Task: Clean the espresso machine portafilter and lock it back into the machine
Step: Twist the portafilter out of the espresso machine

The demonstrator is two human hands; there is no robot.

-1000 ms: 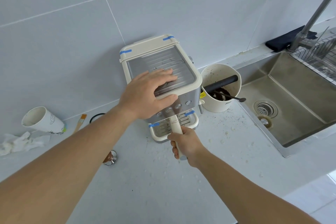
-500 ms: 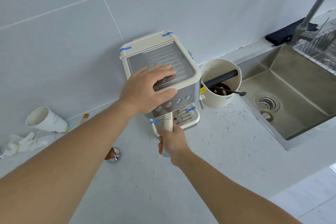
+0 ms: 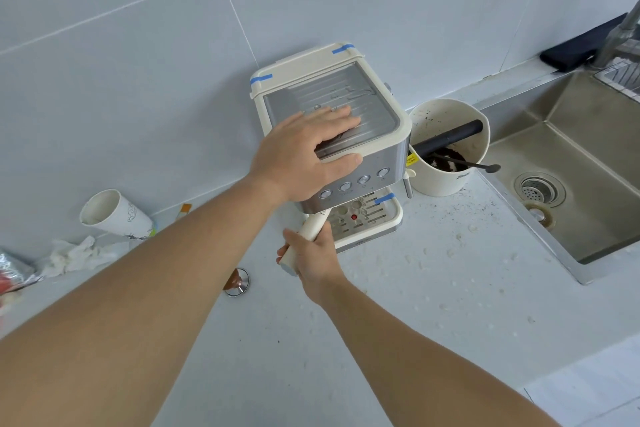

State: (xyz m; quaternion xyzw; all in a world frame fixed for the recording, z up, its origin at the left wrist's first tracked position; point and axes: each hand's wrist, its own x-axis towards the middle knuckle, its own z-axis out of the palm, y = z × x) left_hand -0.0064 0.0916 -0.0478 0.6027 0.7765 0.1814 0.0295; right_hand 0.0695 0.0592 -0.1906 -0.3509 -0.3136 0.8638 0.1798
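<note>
Standing against the far tiled wall, the espresso machine [image 3: 332, 135] sits on the pale countertop [image 3: 398, 322], with the steel sink [image 3: 571, 184] sunk in to the right. Your left hand [image 3: 304, 156] lies flat on the machine's ridged top, fingers straight and thumb pressed along its front edge. Just right of the machine stands the knock box [image 3: 446, 149], coffee grounds inside. A paper cup [image 3: 114, 215] lies tipped at far left. Your right hand [image 3: 315, 253] has its fingers wrapped round the cream handle of the portafilter [image 3: 311, 229], which reaches up under the machine's front, above the drip tray [image 3: 367, 218]. A tamper [image 3: 237, 282] rests near left
</note>
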